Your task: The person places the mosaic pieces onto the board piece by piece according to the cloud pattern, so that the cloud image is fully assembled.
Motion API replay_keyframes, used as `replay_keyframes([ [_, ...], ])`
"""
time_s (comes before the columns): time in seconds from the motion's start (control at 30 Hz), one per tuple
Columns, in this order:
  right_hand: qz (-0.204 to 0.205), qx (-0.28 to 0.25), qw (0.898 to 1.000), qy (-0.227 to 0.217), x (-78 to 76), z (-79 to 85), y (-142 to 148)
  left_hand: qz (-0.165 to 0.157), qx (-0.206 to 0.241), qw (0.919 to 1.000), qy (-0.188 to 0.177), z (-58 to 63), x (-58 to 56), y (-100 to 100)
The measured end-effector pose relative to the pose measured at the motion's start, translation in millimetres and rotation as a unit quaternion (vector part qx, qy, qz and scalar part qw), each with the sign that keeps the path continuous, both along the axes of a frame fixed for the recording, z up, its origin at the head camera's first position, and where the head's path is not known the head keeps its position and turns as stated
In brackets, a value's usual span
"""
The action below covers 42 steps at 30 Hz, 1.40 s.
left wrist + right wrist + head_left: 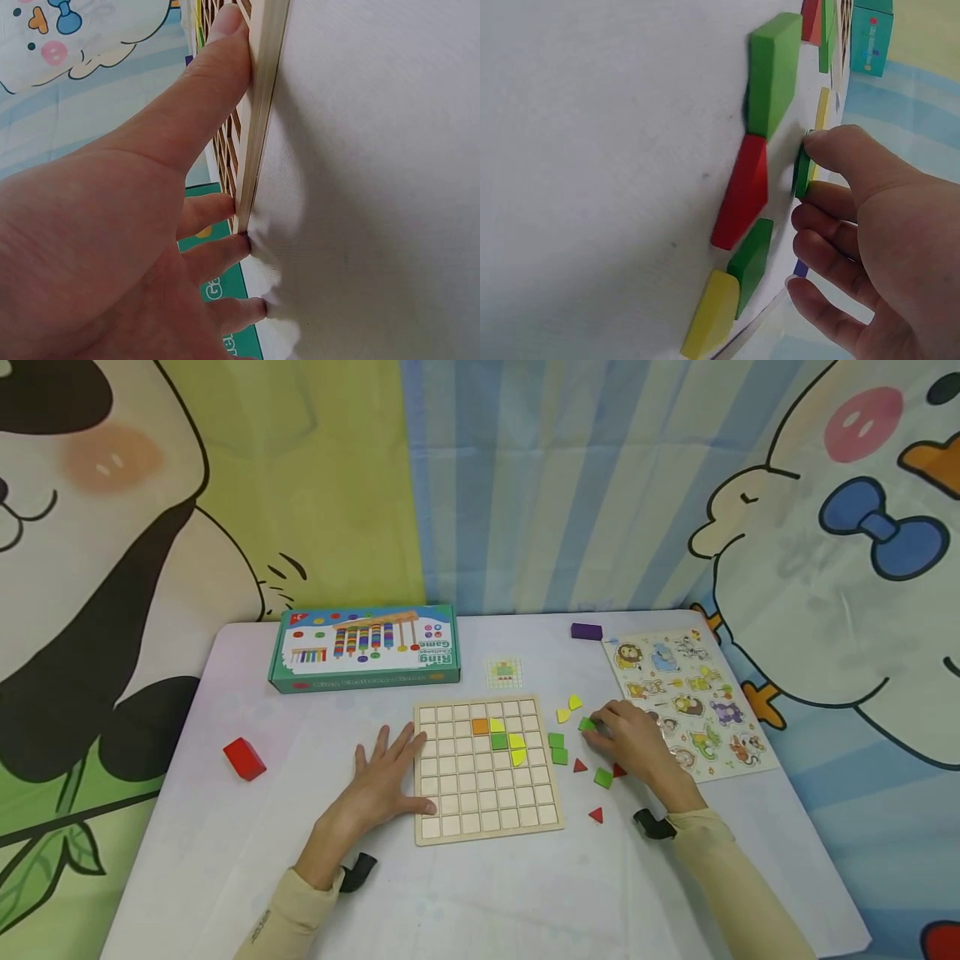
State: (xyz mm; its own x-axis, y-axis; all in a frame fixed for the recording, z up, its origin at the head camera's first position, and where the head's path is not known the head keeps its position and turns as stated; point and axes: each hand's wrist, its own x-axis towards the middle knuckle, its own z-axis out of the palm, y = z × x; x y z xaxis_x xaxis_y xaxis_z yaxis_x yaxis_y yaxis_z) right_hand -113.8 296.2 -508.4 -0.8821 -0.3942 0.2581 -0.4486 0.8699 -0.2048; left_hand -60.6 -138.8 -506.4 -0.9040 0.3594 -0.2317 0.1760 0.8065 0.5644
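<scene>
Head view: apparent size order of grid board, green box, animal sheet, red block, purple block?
1. Grid board
2. Green box and animal sheet: too close to rank
3. Red block
4. Purple block

The head camera looks forward and down at the table [510,902], farthest back, curtain [525,485] at twelve o'clock. Both wrist cameras look from low and close, tipped sideways: one shows the left hand [142,217] toward eight, the other the right hand [892,232] toward four. Head and left wrist share the board [487,837].
</scene>
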Motion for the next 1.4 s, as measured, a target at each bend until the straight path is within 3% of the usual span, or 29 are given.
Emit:
replay_keyframes([
  [0.3,0.054,-0.009,0.998,0.043,-10.3,12.2,-16,0.000,-0.001,1.0000,-0.005,1.5,1.2,-1],
  [0.5,0.076,-0.022,0.996,0.041,-12.4,18.5,-41,-0.003,0.001,1.0000,-0.007,2.8,1.0,0],
  [1.07,0.176,-0.016,0.983,0.050,7.6,9.9,-108,-0.006,-0.008,1.0000,-0.001,5.2,-0.8,1],
  [1.4,0.192,0.007,0.981,0.040,15.0,4.7,-120,-0.005,-0.011,0.9999,0.006,5.3,-0.2,0],
])
